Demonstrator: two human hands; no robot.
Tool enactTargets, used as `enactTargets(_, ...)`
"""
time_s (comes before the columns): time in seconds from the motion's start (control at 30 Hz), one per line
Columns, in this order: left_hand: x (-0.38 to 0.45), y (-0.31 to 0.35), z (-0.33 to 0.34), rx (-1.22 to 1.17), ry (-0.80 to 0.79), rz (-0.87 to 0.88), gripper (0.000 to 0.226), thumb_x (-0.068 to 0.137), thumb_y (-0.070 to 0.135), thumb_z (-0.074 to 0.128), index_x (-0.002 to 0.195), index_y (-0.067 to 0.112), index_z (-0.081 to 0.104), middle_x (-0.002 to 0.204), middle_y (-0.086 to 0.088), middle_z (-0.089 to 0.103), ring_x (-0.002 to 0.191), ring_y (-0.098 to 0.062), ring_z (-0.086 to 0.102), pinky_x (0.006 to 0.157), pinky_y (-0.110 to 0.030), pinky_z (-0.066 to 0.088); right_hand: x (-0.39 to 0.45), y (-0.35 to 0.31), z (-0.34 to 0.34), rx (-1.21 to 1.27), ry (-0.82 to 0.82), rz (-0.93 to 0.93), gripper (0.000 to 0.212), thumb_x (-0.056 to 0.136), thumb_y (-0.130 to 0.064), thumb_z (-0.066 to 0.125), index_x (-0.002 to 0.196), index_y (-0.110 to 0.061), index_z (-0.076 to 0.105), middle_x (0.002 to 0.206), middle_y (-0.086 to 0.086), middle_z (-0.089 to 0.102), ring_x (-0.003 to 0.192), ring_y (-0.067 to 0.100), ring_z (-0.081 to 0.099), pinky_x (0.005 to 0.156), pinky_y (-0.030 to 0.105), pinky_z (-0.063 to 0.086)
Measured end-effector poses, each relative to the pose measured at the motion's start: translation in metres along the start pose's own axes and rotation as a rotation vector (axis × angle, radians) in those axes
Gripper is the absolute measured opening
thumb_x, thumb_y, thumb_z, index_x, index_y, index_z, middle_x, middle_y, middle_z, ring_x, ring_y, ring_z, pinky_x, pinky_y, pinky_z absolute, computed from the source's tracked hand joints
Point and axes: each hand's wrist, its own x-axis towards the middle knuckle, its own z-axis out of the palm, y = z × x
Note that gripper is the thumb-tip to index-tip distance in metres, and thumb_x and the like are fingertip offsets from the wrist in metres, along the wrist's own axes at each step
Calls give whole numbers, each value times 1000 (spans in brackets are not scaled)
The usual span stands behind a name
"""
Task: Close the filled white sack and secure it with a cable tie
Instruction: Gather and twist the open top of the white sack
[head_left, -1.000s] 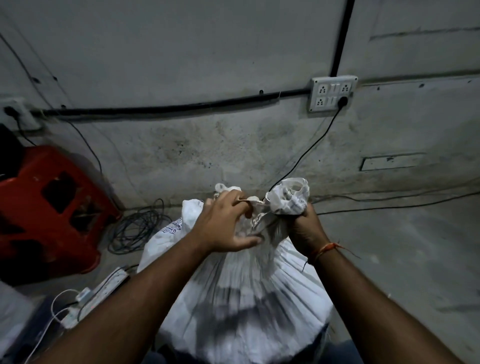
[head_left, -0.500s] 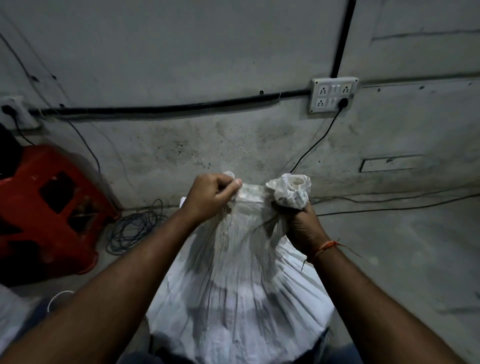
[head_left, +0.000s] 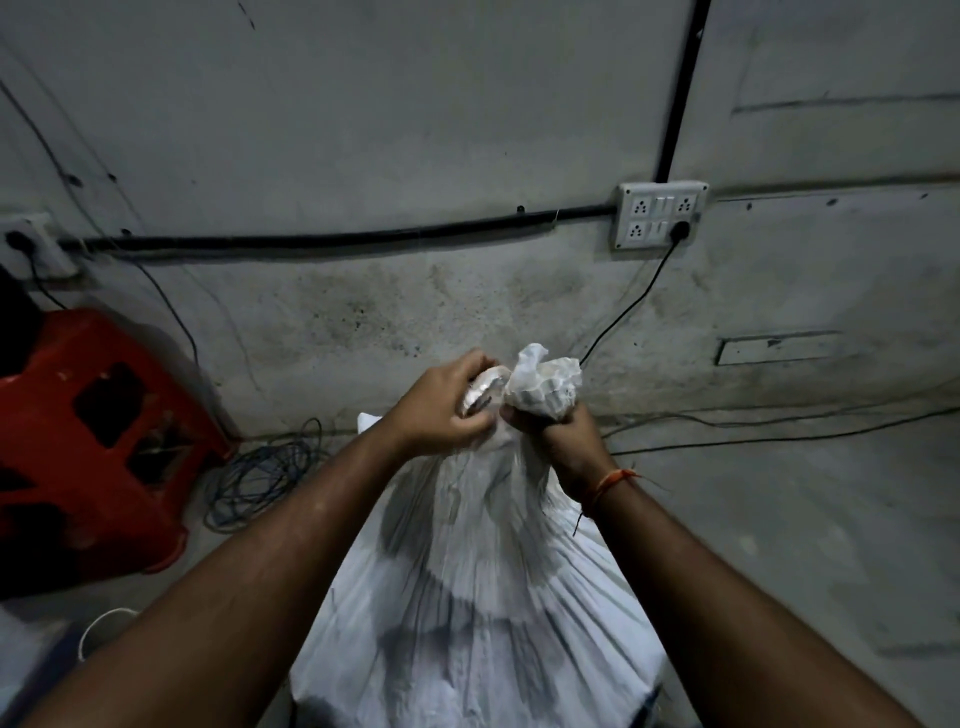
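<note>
Your white sack (head_left: 483, 597) stands on the floor right in front of you, full and fat, with its top pulled up between your two hands. Your right hand (head_left: 563, 441) is squeezed tight round the neck of the sack, and a crumpled puff of the top (head_left: 543, 387) sticks out above your fist. Your left hand (head_left: 441, 410) has its fingers curled round another fold of the top (head_left: 483, 395), just beside your right hand. I cannot see a cable tie anywhere, so I cannot tell if you have one in a hand.

Here is what could go wrong. The top is in two bunches, not one. If you let go with one hand to get the tie, that fold may flop open and things may spill out. The sack is heavy and soft, so it may lean and fall if you pull too hard to one side. If the neck is too thick or loose, the tie may slip off.

Look around you too. A red plastic stool (head_left: 88, 441) sits to your left by the wall. A messy coil of wire (head_left: 260, 467) lies on the floor just past the sack, and thin black cables (head_left: 779, 431) run along the floor on your right. A black cord hangs down from the wall socket (head_left: 661, 214) behind the sack, close to the puff. Mind that you do not catch a wire in the tie.
</note>
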Motion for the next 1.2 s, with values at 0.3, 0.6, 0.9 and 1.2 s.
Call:
enactTargets(0.3,-22,-50,-15,81,-84,-143,44,75,24,53,118,17,58,104,0,71,91,-16,64,75,-30,46,-7,19,-15,210,35,93,24,78,8,74,96,-8,75,95,6,77,92,21,68,101,45,51)
enactTargets(0.6,-32,-63,-15,180,-209,10,46,76,12,56,121,13,67,111,1,70,106,-20,62,85,-27,44,-6,25,-22,308,-19,65,32,64,-8,89,94,-11,76,94,9,76,89,25,68,85,39,58)
enactTargets(0.9,-27,-49,-3,-129,-191,-80,42,85,41,68,118,16,69,119,7,64,114,-9,61,97,-23,47,-7,26,-15,296,-36,63,25,70,-1,79,90,-16,79,96,7,77,93,23,69,102,50,49)
enactTargets(1.2,-18,-27,8,-461,-56,-193,28,85,21,68,111,9,72,105,3,75,95,-4,68,87,-28,54,-5,27,0,191,-38,44,34,71,1,82,103,-8,74,108,11,76,102,24,68,97,40,54)
